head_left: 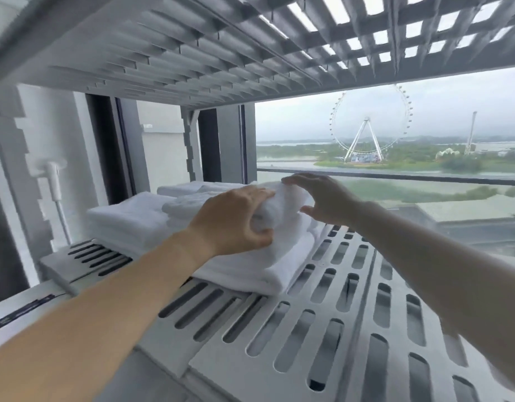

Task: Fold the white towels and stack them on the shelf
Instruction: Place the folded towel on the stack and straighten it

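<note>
A folded white towel [282, 210] sits on top of a stack of folded white towels [259, 268] on the slotted white shelf [323, 329]. My left hand [236, 219] grips the near side of the top towel, thumb underneath and fingers over it. My right hand [320, 195] hovers at the towel's far right side with fingers spread, its fingertips resting on the top edge. A second stack of folded towels [128, 219] lies to the left, and another [192, 188] behind it.
A slotted upper shelf [221, 47] hangs close overhead. The shelf's notched white posts [6, 158] stand at the left and back. Behind the rack is a large window [395, 134] with a railing. The right part of the shelf is bare.
</note>
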